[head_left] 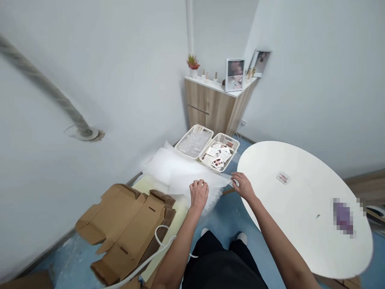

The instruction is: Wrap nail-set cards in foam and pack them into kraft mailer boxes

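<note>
A stack of white foam sheets (pixel 171 168) lies on the floor ahead of me. My left hand (pixel 198 193) is closed in a pinch on the near edge of the top sheet. My right hand (pixel 243 185) grips the same sheet at its right corner, beside the rim of the white oval table (pixel 300 200). The sheet stretches between both hands, slightly lifted. My legs in black trousers show below.
Flat brown cardboard boxes (pixel 126 224) lie at the left. Two white baskets (pixel 207 146) stand behind the foam, the right one holding small packets. A small packet (pixel 283 178) lies on the table. A wooden cabinet (pixel 216 104) stands in the corner.
</note>
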A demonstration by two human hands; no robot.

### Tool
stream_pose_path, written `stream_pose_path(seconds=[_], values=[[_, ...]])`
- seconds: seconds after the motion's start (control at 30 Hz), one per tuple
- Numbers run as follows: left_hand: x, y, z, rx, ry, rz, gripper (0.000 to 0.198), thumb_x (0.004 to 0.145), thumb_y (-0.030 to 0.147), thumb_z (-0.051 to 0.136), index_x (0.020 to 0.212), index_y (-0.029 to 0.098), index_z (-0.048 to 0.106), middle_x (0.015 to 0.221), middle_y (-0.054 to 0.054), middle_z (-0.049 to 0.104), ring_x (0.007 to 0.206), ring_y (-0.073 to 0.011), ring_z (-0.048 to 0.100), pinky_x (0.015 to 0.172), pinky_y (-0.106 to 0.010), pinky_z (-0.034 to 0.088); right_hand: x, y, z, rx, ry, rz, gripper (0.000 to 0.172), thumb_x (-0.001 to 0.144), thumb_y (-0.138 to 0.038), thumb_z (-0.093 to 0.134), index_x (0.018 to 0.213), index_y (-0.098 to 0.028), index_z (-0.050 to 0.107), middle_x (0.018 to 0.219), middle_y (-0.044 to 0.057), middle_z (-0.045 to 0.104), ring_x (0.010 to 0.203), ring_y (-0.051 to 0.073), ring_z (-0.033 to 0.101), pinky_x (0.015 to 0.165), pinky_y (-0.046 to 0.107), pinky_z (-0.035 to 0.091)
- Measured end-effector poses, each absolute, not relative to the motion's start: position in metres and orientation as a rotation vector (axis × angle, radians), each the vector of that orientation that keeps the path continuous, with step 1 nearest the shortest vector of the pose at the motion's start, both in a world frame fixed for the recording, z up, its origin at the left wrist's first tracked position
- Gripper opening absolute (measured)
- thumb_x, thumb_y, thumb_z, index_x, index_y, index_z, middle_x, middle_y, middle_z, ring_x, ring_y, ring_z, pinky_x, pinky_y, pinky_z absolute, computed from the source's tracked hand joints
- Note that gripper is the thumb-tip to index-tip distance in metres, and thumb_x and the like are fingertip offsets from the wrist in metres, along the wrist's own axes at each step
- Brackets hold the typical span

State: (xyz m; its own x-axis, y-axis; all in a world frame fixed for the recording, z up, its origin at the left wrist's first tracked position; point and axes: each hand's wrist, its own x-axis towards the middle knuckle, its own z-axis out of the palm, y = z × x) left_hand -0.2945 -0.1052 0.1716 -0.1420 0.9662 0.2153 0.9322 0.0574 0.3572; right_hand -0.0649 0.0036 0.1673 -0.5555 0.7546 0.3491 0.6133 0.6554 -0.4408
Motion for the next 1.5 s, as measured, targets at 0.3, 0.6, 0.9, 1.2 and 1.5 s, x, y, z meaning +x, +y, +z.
stream_pose_path(seconds=[0.3, 0.6, 0.9, 1.2, 1.5], values=[[-0.108, -0.065, 0.163, 1.767, 1.543, 0.882, 0.016, 0.093, 0.024, 0.042, 0.079, 0.022, 0.049, 0.076, 0.003, 0.054, 0.066, -0.0127, 0.053, 0.064, -0.026, 0.040, 0.066, -0.016, 0.178, -1.768, -1.368, 0.449, 0.032, 0.087, -0.049, 0.052, 0.101, -0.021, 0.058, 0.095, 0.008, 0.061, 0.077, 0.021, 0.057, 0.073, 0.038, 0.048], [0.064, -0.060, 0.155, 2.124, 1.200, 0.803, 0.015, 0.092, 0.018, 0.044, 0.101, 0.022, 0.054, 0.113, -0.007, 0.057, 0.097, -0.0202, 0.058, 0.079, -0.034, 0.050, 0.186, -0.021, 0.174, -1.405, -0.689, 1.566, 0.052, 0.082, -0.068, 0.051, 0.103, -0.022, 0.065, 0.103, 0.008, 0.071, 0.094, 0.023, 0.067, 0.078, 0.034, 0.052], [0.175, -0.033, 0.126, 2.524, 1.131, 0.599, 0.021, 0.084, 0.006, 0.051, 0.097, 0.021, 0.056, 0.135, -0.009, 0.053, 0.125, -0.0271, 0.046, 0.097, -0.049, 0.043, 0.312, 0.000, 0.167, -1.225, -0.593, 1.517, 0.049, 0.078, -0.059, 0.063, 0.114, -0.027, 0.062, 0.127, 0.008, 0.064, 0.115, 0.026, 0.061, 0.094, 0.040, 0.048], [0.190, -0.029, 0.104, 2.480, 1.226, 0.514, 0.036, 0.091, 0.030, 0.048, 0.125, 0.021, 0.051, 0.147, -0.013, 0.043, 0.138, -0.0297, 0.034, 0.112, -0.056, 0.027, 0.361, 0.009, 0.125, -1.352, -0.504, 1.290, 0.040, 0.064, -0.036, 0.072, 0.100, -0.020, 0.066, 0.108, 0.009, 0.072, 0.099, 0.024, 0.068, 0.091, 0.039, 0.051], [0.153, -0.009, 0.053, 2.619, 1.171, 0.092, 0.063, 0.089, 0.036, 0.050, 0.148, 0.024, 0.031, 0.159, -0.010, 0.023, 0.147, -0.0313, 0.016, 0.115, -0.058, 0.017, 0.385, 0.045, 0.078, -1.548, -0.395, 1.188, 0.033, 0.073, -0.039, 0.060, 0.096, -0.017, 0.065, 0.090, 0.008, 0.073, 0.082, 0.022, 0.070, 0.076, 0.037, 0.057]])
